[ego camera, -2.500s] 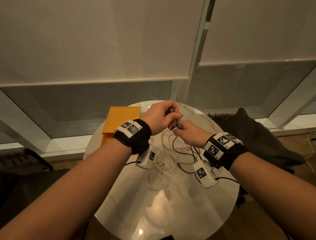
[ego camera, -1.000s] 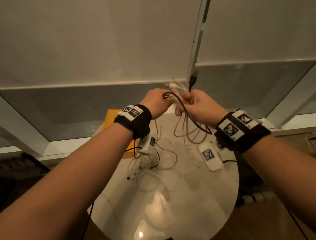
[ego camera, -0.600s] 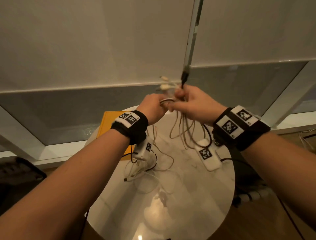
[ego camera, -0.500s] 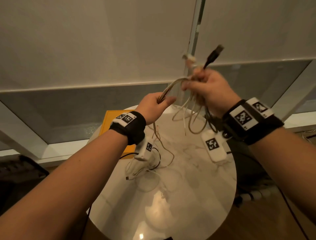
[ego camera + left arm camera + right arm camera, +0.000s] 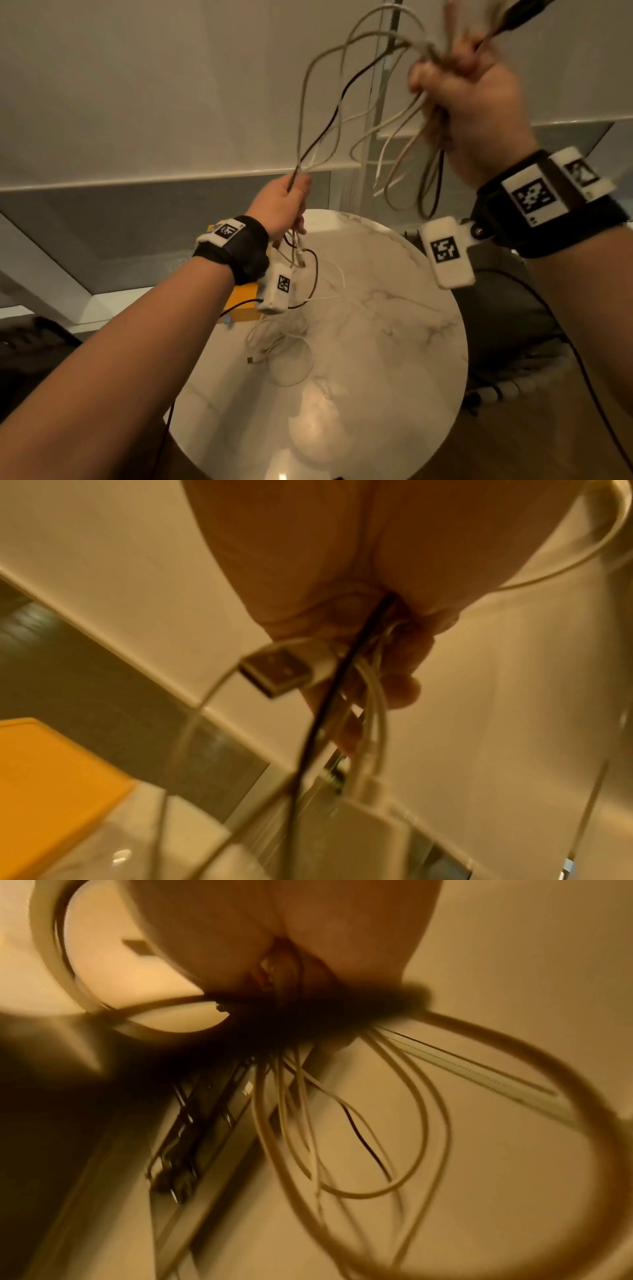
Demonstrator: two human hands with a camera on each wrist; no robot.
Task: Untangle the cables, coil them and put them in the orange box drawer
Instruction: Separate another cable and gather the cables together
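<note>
Right hand (image 5: 469, 89) raised high, fist clamped on a bunch of cables (image 5: 346, 102), white ones and a black one, loops dangling below the wrist. Left hand (image 5: 281, 205) lower, fingers curled round the strands where they cross, a white USB plug (image 5: 274, 669) poking out beside the palm. More white cable (image 5: 284, 342) slack on the round marble worktop (image 5: 394, 342); orange box (image 5: 241, 301) at the worktop's left edge, mostly hidden behind the left wrist, drawer state impossible to tell.

Step in hand, by the look of it: pulling the tangle apart. Best done slowly: spread hands only until a strand tightens, then ease off and feed a plug back through its loop instead of yanking. Worth singling out the black cable first, easy to follow against the white. Risk: a hard pull cinching a knot or straining a connector.
</note>
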